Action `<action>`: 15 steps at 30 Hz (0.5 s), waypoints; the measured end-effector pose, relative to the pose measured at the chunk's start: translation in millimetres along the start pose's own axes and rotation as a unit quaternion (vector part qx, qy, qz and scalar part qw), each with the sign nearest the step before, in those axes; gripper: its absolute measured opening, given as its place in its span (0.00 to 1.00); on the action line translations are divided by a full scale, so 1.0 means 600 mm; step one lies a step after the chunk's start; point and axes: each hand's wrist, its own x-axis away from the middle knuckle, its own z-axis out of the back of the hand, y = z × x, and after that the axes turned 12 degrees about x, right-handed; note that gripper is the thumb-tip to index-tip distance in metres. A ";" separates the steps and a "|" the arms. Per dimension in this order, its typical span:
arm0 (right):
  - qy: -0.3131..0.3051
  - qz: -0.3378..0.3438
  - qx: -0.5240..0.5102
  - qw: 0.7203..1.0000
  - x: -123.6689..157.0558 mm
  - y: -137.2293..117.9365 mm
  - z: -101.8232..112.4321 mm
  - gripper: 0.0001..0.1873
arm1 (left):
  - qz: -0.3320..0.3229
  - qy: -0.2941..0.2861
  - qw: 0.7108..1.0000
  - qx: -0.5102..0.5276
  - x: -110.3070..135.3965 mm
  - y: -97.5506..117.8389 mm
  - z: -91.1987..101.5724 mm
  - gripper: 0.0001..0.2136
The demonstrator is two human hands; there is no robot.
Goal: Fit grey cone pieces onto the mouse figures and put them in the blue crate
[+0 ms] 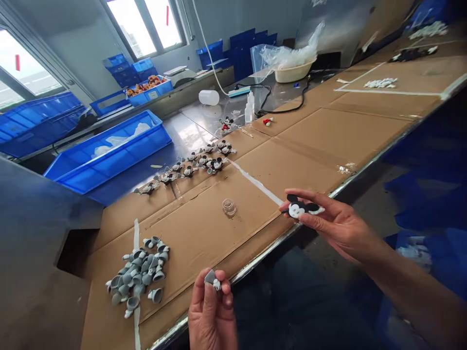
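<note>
My left hand (213,311) is closed around a small grey cup-shaped figurine part (212,280) with a white glove on it, held over the table's front edge. In my right hand (335,218), pinched between thumb and fingers, is a black-and-white mouse figurine head (296,208) with round black ears. The two pieces are well apart. A pile of loose grey cup-shaped parts (136,272) lies on the cardboard left of my left hand. Farther back, several mouse heads joined to grey parts (188,170) lie in loose rows.
Brown cardboard (270,165) with white tape lines covers the bench. A coil of thin clear line (229,208) lies mid-table. Behind stand a blue bin (109,150), a white squeeze bottle (250,108), a mouse figurine in red (226,123) and a bagged beige basin (295,74).
</note>
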 end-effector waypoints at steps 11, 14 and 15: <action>-0.112 -0.080 -0.122 0.983 0.046 -0.011 -0.062 0.18 | -0.048 0.006 0.995 -0.090 0.008 -0.006 -0.010 0.19; -0.166 -0.078 -0.175 0.967 0.056 -0.021 -0.076 0.15 | -0.062 -0.004 0.989 -0.135 0.013 -0.010 -0.012 0.20; -0.185 -0.072 -0.192 0.961 0.059 -0.024 -0.080 0.14 | -0.066 -0.008 0.986 -0.150 0.015 -0.012 -0.012 0.21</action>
